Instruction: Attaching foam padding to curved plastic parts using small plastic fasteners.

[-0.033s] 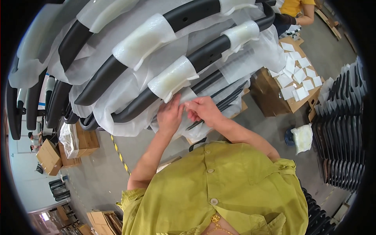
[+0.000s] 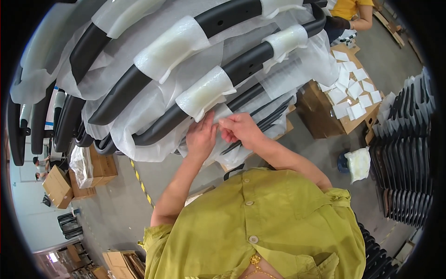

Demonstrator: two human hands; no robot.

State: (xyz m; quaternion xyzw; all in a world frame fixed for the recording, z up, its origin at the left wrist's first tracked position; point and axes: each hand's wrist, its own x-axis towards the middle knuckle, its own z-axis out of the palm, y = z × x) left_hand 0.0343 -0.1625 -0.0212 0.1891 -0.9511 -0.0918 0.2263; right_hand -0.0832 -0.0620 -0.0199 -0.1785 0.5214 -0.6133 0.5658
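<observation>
The left hand (image 2: 200, 139) lies flat, its fingers straight and close together, at the lower edge of a puffy, glossy white foam sleeve (image 2: 206, 93) wrapped around a smooth, curved black bar (image 2: 162, 126). Just beside it, the right hand (image 2: 241, 130) has curled fingers, thumb and forefinger drawn together, though I cannot tell whether they pinch anything. Crinkled, translucent sheeting (image 2: 155, 100) lies in soft folds between this bar and a similarly bent, foam-padded upper bar (image 2: 121, 95).
</observation>
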